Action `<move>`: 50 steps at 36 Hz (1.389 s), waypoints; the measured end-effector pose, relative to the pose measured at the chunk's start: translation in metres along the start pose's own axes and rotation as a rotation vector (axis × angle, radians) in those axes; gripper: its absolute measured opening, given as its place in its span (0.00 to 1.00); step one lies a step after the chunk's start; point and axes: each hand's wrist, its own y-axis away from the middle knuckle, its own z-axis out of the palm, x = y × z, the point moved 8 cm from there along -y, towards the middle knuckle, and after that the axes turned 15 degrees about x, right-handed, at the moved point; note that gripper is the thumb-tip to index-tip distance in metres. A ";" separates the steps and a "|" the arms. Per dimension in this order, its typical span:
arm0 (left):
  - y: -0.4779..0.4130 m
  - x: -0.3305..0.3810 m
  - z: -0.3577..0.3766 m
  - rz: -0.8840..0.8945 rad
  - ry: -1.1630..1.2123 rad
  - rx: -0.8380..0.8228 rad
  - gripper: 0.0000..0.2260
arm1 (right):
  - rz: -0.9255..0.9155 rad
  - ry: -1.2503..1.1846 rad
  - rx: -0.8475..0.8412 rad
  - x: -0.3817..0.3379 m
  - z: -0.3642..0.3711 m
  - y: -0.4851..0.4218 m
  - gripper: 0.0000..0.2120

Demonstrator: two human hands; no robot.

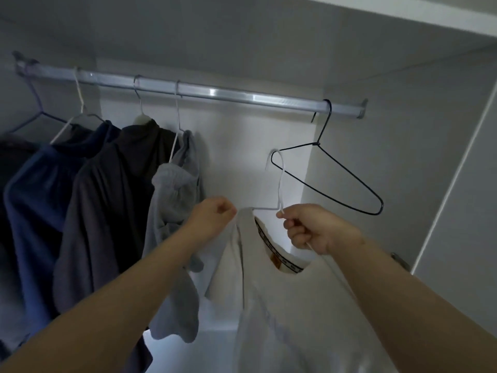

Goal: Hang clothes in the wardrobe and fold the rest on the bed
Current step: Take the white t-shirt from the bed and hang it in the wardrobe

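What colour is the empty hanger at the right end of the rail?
Black: the empty hanger is thin dark wire, seen in the head view.

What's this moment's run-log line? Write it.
white T-shirt on white hanger | left grip pinches shirt shoulder | right grip grips hanger | hanger below rail, unhung

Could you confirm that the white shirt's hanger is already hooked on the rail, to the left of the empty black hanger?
Not quite: the white hanger is not on the rail. The head view shows its hook in the air below the rail, with the right hand gripping it and the left hand pinching the shirt. It is left of the empty black hanger.
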 end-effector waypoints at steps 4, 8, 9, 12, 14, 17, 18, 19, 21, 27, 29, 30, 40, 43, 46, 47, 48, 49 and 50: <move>-0.029 0.009 -0.013 0.042 -0.044 0.012 0.09 | -0.044 -0.134 -0.044 -0.026 0.027 -0.008 0.09; -0.060 0.020 -0.030 0.091 -0.014 0.069 0.10 | -0.098 -0.221 -0.055 -0.063 0.053 -0.015 0.12; -0.067 0.024 -0.035 0.114 -0.018 0.081 0.10 | -0.113 -0.241 -0.057 -0.072 0.059 -0.017 0.13; -0.086 0.034 -0.048 0.165 -0.019 0.084 0.06 | -0.134 -0.340 -0.080 -0.099 0.081 -0.024 0.14; -0.098 0.040 -0.057 0.194 -0.018 0.071 0.05 | -0.143 -0.397 -0.090 -0.116 0.095 -0.030 0.15; -0.117 0.047 -0.077 0.279 -0.048 0.090 0.04 | -0.157 -0.471 -0.099 -0.139 0.117 -0.038 0.15; -0.122 0.049 -0.084 0.299 -0.055 0.099 0.03 | -0.163 -0.493 -0.103 -0.146 0.123 -0.040 0.15; -0.127 0.049 -0.091 0.314 -0.063 0.111 0.03 | -0.170 -0.509 -0.107 -0.153 0.130 -0.043 0.14; -0.137 0.048 -0.102 0.330 -0.077 0.138 0.03 | -0.183 -0.521 -0.108 -0.163 0.142 -0.047 0.14; -0.158 0.028 -0.114 0.331 -0.114 0.159 0.05 | -0.139 -0.500 -0.085 -0.167 0.174 -0.069 0.13; -0.161 0.021 -0.116 0.315 -0.131 0.154 0.06 | -0.112 -0.484 -0.077 -0.163 0.184 -0.080 0.12; -0.162 0.018 -0.117 0.310 -0.136 0.149 0.08 | -0.096 -0.475 -0.072 -0.159 0.189 -0.085 0.12; -0.158 -0.019 -0.119 0.239 -0.098 0.126 0.15 | -0.028 -0.565 -0.015 -0.134 0.207 -0.104 0.12; -0.156 -0.021 -0.118 0.218 -0.086 0.114 0.12 | -0.036 -0.546 0.027 -0.135 0.202 -0.100 0.13; -0.155 -0.019 -0.118 0.207 -0.064 0.121 0.10 | -0.041 -0.521 0.050 -0.135 0.200 -0.098 0.15; -0.154 -0.019 -0.117 0.204 -0.056 0.124 0.10 | -0.046 -0.516 0.058 -0.135 0.200 -0.097 0.15; -0.153 -0.018 -0.117 0.200 -0.050 0.124 0.10 | -0.054 -0.512 0.068 -0.135 0.200 -0.098 0.15; -0.153 -0.019 -0.116 0.192 -0.044 0.126 0.11 | -0.061 -0.507 0.079 -0.135 0.200 -0.098 0.14; -0.152 -0.019 -0.116 0.180 -0.035 0.130 0.11 | -0.066 -0.501 0.091 -0.135 0.201 -0.098 0.14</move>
